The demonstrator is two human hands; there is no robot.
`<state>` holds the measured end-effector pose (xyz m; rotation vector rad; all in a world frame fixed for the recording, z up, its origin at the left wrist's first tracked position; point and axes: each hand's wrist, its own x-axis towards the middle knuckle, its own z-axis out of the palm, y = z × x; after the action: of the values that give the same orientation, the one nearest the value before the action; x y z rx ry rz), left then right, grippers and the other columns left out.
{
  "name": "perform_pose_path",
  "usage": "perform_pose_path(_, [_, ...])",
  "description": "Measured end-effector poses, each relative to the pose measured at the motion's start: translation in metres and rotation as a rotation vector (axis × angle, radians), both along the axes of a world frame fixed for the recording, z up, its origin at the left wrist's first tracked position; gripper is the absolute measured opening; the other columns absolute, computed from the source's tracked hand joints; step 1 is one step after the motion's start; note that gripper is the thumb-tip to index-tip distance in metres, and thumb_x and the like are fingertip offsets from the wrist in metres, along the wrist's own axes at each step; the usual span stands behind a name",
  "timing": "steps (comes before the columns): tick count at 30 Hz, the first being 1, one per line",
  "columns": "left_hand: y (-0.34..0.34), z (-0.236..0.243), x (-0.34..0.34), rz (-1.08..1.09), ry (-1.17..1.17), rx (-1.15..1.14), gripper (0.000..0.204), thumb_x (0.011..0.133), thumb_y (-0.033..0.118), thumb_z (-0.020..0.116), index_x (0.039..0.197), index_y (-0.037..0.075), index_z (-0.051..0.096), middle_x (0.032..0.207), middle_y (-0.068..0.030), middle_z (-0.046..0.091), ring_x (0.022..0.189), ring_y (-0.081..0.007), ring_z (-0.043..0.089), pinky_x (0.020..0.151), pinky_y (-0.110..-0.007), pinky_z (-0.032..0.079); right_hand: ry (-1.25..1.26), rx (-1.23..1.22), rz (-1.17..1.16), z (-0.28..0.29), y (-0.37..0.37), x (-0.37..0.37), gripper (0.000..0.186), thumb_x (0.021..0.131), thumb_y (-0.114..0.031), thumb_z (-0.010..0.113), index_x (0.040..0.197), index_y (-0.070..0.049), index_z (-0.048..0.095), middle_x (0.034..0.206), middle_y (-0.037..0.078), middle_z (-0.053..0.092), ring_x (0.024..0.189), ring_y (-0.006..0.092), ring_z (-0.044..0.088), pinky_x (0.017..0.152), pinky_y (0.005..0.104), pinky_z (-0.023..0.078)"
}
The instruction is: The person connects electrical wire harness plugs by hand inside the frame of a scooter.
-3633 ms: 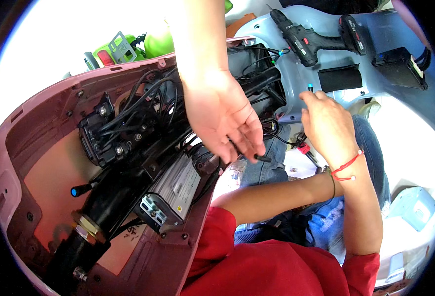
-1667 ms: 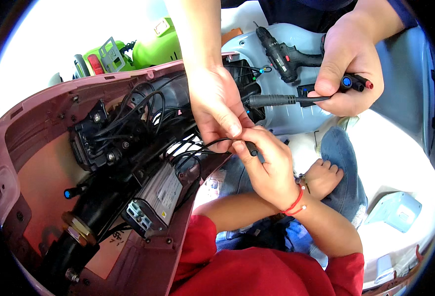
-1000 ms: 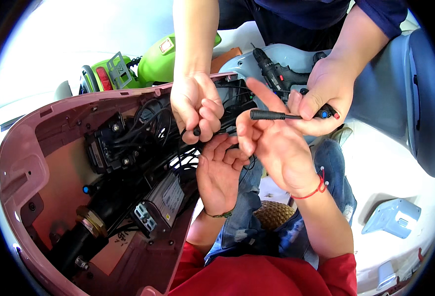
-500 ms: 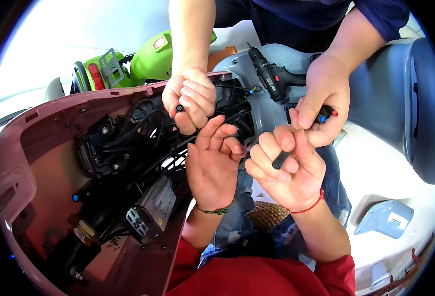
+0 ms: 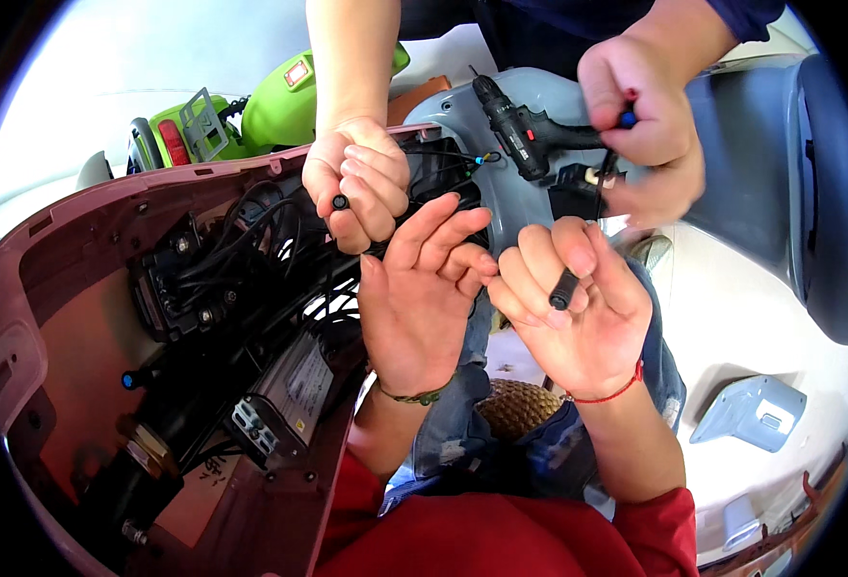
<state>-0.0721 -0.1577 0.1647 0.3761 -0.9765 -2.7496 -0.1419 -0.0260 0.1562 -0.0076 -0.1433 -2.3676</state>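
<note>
My right hand (image 5: 578, 313) is closed on a short black cylindrical cable connector (image 5: 563, 289), its end pointing toward me. Beside it, my left hand (image 5: 419, 313) is open, palm up with fingers loosely curled and nothing in it; its fingertips come close to the right hand's fingers. Across from me, a co-worker's hand (image 5: 361, 183) grips another black round connector (image 5: 340, 202). The co-worker's other hand (image 5: 645, 115), partly smeared by motion, holds a blue-ended connector (image 5: 627, 119) on a black cable. A small black block (image 5: 574, 192) shows just below that hand.
On my left stands a pink scooter body shell (image 5: 20, 356) full of black wiring, with a metal-cased box (image 5: 294, 389) inside. A black cordless drill (image 5: 520, 135) lies on a grey-blue body panel (image 5: 741, 183). Behind is a green scooter (image 5: 275, 106). A grey plastic part (image 5: 753, 413) lies on the floor.
The co-worker's hand with the blue-ended connector has moved up, away from my right hand. My right hand has shifted slightly right, and its connector now tilts more toward me.
</note>
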Motion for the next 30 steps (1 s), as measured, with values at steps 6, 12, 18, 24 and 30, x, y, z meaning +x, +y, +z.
perform_pose_path(6, [0.012,-0.001,-0.016,0.030,-0.140,-0.243,0.049,0.101,0.034,0.042,0.135,-0.001,0.047,0.125,-0.0151,0.059,0.101,-0.0153,0.056,0.096,-0.031,0.042,0.066,0.228,0.018,-0.012,0.003,-0.003,0.028,0.100,-0.029,0.050,0.095,-0.003,0.057,0.090,0.003,0.058,0.068,0.0113,0.048,0.066,0.0256,0.037])
perform_pose_path(12, [0.034,-0.012,-0.055,-0.085,-0.263,-0.185,0.037,0.102,0.024,0.047,0.126,-0.003,0.052,0.122,-0.0173,0.061,0.103,-0.0186,0.059,0.092,-0.031,0.048,0.067,0.472,0.077,-0.019,0.010,0.001,0.022,0.095,-0.020,0.051,0.096,0.000,0.060,0.087,0.003,0.058,0.069,0.0093,0.049,0.065,0.0241,0.038])
perform_pose_path(18, [0.027,-0.031,-0.053,-0.118,-0.255,-0.264,0.031,0.102,0.019,0.047,0.123,-0.003,0.054,0.123,-0.0202,0.060,0.103,-0.0190,0.060,0.091,-0.030,0.048,0.082,0.701,0.026,-0.013,0.009,-0.005,0.022,0.090,-0.022,0.051,0.090,-0.003,0.062,0.080,0.001,0.055,0.069,0.0100,0.045,0.063,0.0264,0.034])
perform_pose_path(24, [0.017,-0.034,-0.038,-0.090,-0.127,-0.276,0.040,0.101,0.022,0.045,0.132,-0.002,0.044,0.129,-0.0206,0.055,0.109,-0.0198,0.056,0.095,-0.033,0.046,0.280,0.927,0.103,-0.010,0.009,0.000,0.024,0.092,-0.020,0.049,0.095,-0.001,0.064,0.089,0.003,0.061,0.072,0.0097,0.050,0.067,0.0246,0.040])
perform_pose_path(30, [0.003,-0.038,-0.042,-0.228,-0.035,-0.182,0.045,0.096,0.019,0.053,0.133,-0.004,0.042,0.120,-0.0176,0.058,0.106,-0.0213,0.058,0.097,-0.036,0.047,0.524,0.997,0.206,-0.016,0.004,0.008,0.016,0.092,-0.009,0.051,0.088,0.002,0.062,0.082,0.008,0.066,0.073,0.0175,0.062,0.067,0.0337,0.049])
